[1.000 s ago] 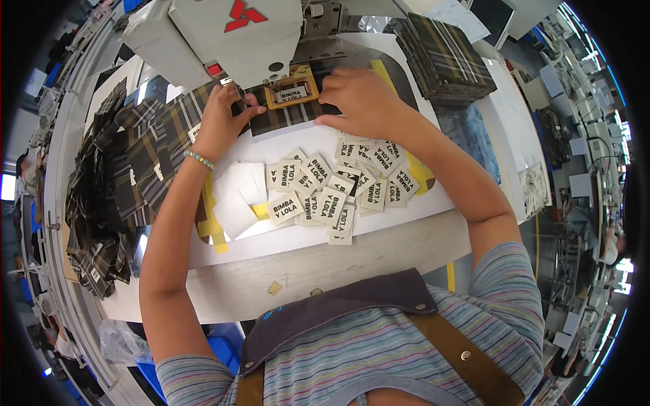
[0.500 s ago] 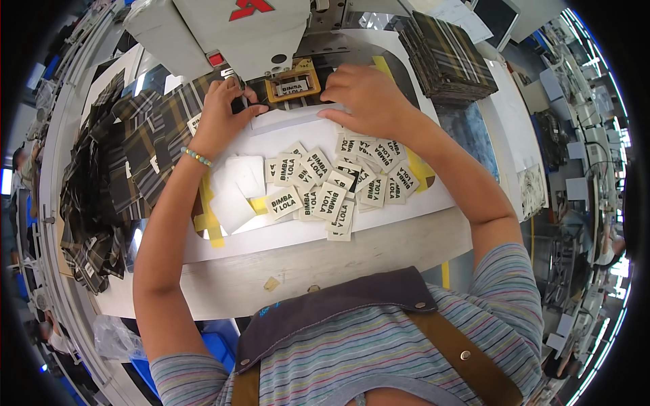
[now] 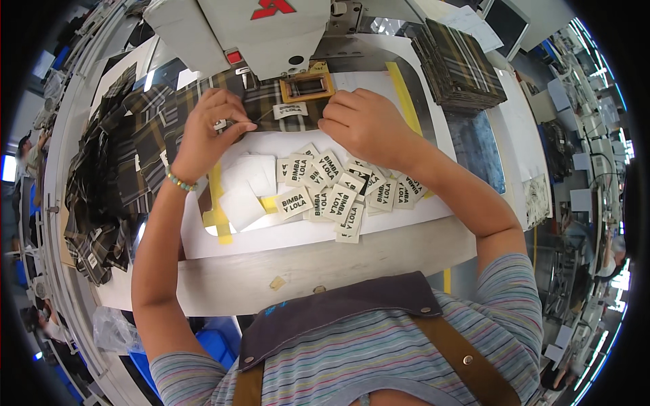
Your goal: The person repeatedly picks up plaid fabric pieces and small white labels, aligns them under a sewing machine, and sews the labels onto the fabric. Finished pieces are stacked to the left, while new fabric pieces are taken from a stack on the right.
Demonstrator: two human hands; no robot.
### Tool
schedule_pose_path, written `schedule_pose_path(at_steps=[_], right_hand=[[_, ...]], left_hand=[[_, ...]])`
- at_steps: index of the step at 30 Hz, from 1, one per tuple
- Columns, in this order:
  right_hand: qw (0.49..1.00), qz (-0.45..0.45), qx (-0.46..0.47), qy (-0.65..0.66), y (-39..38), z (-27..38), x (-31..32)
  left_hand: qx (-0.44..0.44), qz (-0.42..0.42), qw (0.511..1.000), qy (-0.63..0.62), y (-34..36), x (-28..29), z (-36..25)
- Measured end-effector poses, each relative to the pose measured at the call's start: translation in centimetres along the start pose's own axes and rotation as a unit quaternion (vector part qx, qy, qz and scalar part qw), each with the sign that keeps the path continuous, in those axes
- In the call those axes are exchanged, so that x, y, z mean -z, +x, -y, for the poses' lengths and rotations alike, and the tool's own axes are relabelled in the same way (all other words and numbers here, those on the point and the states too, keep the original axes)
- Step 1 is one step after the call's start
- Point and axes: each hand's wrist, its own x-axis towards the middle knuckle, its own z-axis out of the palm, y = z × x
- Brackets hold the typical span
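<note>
Plaid cloth piece (image 3: 265, 116) lies flat on the bench (image 3: 233, 284) btwn the two hands, just below the machine head (image 3: 264, 34), w/ one white label (image 3: 290, 111) on it, nr the yellow frame (image 3: 308, 97). Frame sits at the far side of the label.

L hand (image 3: 208, 128) is at the cloth's L edge: fingers curled, thumb & index w/ a small gap, thumb tip by the near L corner; can't tell if they grip it. Bead bracelet (image 3: 181, 183) on that wrist.

R hand (image 3: 365, 125) is at the R edge: fingers bent & close together, tips touching cloth; can't tell if it's pinched, thumb mostly hidden.

Nr side of cloth: loose pile of printed labels (image 3: 345, 196), some overlapping; blank white pcs (image 3: 245, 210) to their L, partly over yellow tape (image 3: 215, 218).

Far R: neat stack of plaid pcs (image 3: 464, 68). L side: messy plaid heap (image 3: 101, 183). Below bench, lower L: blue bin (image 3: 217, 344) & clear plastic bag (image 3: 116, 330).
</note>
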Motion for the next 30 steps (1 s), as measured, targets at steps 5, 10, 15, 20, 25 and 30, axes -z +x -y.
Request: schedule_pose_path(at_steps=[5,10,15,20,25,30], right_hand=[[1.0,-0.015,-0.008,0.021,0.8,0.8,-1.1],[0.998,0.013,-0.043,0.047,0.5,0.3,0.6],[0.991,0.025,-0.111,0.064,-1.4,-0.4,3.2],[0.988,0.028,-0.142,0.061,-2.3,-0.3,4.5],[0.986,0.058,-0.136,0.071,-2.0,0.2,4.3],[0.984,0.063,-0.12,0.118,-1.7,0.5,3.3]], left_hand=[[-0.077,-0.019,0.967,0.241,-2.6,5.1,-0.7],[0.043,0.028,0.973,0.224,-7.5,8.4,2.6],[0.139,0.022,0.967,0.211,-7.3,9.0,2.4],[0.052,-0.056,0.983,0.167,-3.6,3.6,2.4],[0.067,0.033,0.934,0.349,-5.6,-1.0,7.8],[0.116,0.049,0.921,0.368,-7.3,2.7,13.9]])
